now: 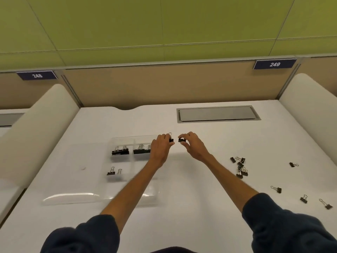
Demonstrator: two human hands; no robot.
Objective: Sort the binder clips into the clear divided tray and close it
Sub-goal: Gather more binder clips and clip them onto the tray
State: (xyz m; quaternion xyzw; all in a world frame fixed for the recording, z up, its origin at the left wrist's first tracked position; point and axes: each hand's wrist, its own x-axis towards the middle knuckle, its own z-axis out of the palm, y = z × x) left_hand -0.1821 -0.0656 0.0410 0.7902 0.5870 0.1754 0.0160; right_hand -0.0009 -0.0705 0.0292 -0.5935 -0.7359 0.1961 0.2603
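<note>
While both hands meet past the tray: my left hand (162, 146) pinches one small black clip (171, 139) by its body, wire loop up; my right hand (194, 145) pinches a second clip (182, 140). The two are close but not touching, probably so I can compare sizes before choosing a compartment.
Tray: the clear divided tray (131, 139) lies left of centre on the white table (200, 179), partly under my left forearm.
Lid: the clear lid (73, 170) lies open flat to the left, so every compartment is reachable.
Far compartments: two rows of larger clips, the left row (120, 152) and the middle row (141, 151), stand handles up (it packs tighter, I'd judge).
Near-left compartment: a smaller clip (111, 172) sits alone, apparently kept apart by size.
Loose clips: an unsorted cluster (240, 167) and several strays lie to my right, well apart from the tray.
Progress: partway, with the lid not yet closed.
</note>
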